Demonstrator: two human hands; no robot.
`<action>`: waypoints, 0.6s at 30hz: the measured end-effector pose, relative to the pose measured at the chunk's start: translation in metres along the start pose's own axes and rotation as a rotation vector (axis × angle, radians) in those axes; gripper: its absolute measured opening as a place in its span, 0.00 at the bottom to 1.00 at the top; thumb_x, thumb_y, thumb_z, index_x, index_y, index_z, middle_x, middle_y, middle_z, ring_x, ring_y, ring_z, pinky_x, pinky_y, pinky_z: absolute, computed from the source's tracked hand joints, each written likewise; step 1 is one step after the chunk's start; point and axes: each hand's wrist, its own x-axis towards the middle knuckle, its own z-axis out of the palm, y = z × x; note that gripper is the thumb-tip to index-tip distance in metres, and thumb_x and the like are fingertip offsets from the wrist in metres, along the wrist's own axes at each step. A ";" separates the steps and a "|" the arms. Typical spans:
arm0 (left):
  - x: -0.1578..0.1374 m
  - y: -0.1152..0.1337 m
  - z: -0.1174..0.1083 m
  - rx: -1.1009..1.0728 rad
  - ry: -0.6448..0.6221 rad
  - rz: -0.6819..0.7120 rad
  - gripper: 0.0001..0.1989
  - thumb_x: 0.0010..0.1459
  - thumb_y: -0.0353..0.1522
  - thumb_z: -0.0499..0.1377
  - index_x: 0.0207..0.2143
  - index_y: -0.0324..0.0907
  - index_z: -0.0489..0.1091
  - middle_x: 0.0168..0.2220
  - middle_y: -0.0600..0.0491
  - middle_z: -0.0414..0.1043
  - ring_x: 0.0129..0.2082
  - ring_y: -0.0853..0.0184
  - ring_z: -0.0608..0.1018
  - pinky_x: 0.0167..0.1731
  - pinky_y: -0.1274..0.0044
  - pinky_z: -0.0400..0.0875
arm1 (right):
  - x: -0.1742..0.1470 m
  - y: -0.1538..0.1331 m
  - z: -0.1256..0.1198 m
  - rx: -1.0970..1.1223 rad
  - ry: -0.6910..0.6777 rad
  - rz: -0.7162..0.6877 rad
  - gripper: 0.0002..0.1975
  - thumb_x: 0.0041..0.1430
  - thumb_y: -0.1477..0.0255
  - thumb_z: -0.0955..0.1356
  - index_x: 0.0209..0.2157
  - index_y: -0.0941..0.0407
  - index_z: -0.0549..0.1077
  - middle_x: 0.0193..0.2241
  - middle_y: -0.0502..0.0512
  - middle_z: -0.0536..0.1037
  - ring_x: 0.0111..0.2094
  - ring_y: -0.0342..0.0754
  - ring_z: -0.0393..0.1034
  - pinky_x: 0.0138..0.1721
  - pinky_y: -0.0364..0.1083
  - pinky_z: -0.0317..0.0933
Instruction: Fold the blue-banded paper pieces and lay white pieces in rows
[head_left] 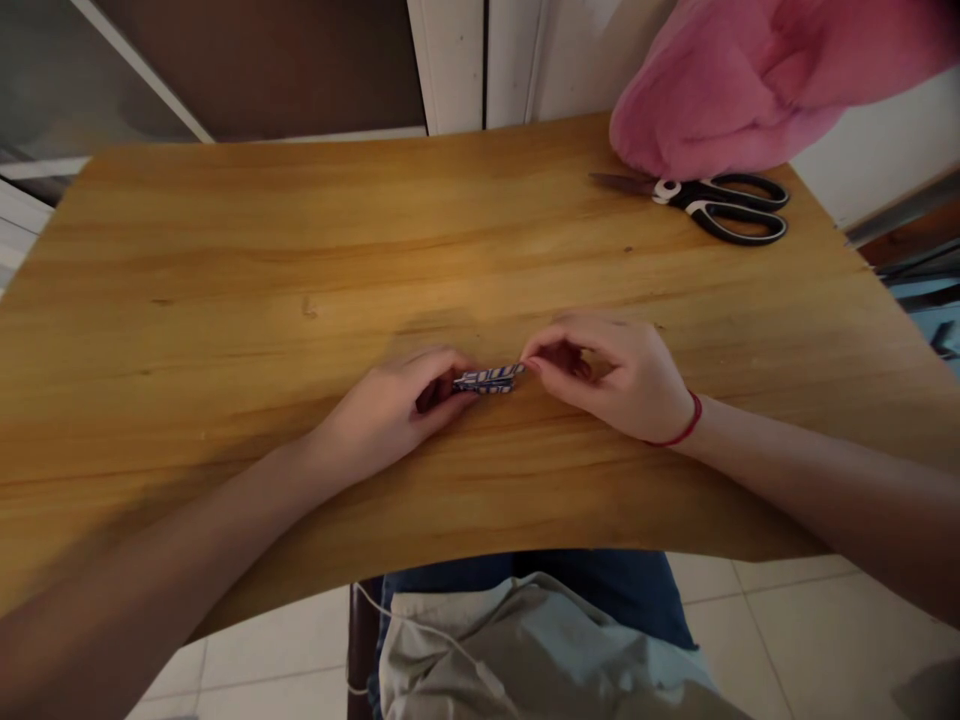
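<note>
A small folded strip point(491, 380) with blue, white and tan stripes lies between my two hands, just above the wooden table point(300, 240). Whether it is cloth, ribbon or paper I cannot tell. My left hand point(401, 400) pinches its left end between thumb and fingers. At the opposite end, the thumb and forefinger of my right hand point(611, 375) are closed on the tip of the upper layer. The layers part slightly toward the right. My right wrist wears a red cord bracelet point(686, 425).
Black-handled scissors point(720, 205) lie at the back right, blades pointing left. Beside them a pink plush or cloth thing point(720, 90) rests on the table's far corner. White-framed panels point(454, 60) stand behind the table. A white cord point(435, 630) hangs over my lap.
</note>
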 end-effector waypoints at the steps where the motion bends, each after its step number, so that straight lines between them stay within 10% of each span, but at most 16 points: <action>1: 0.000 0.000 0.000 -0.012 0.004 -0.005 0.09 0.59 0.36 0.56 0.42 0.45 0.69 0.26 0.59 0.67 0.23 0.74 0.67 0.24 0.81 0.60 | 0.000 -0.001 -0.002 -0.013 0.043 0.011 0.04 0.59 0.73 0.65 0.33 0.56 0.73 0.23 0.49 0.71 0.22 0.39 0.60 0.25 0.41 0.56; 18: 0.000 -0.001 0.001 0.015 0.007 0.045 0.05 0.59 0.34 0.56 0.37 0.44 0.68 0.26 0.59 0.67 0.24 0.74 0.67 0.24 0.82 0.60 | 0.004 0.010 0.002 0.005 -0.039 0.177 0.06 0.58 0.71 0.66 0.33 0.58 0.73 0.25 0.50 0.75 0.23 0.39 0.63 0.25 0.39 0.57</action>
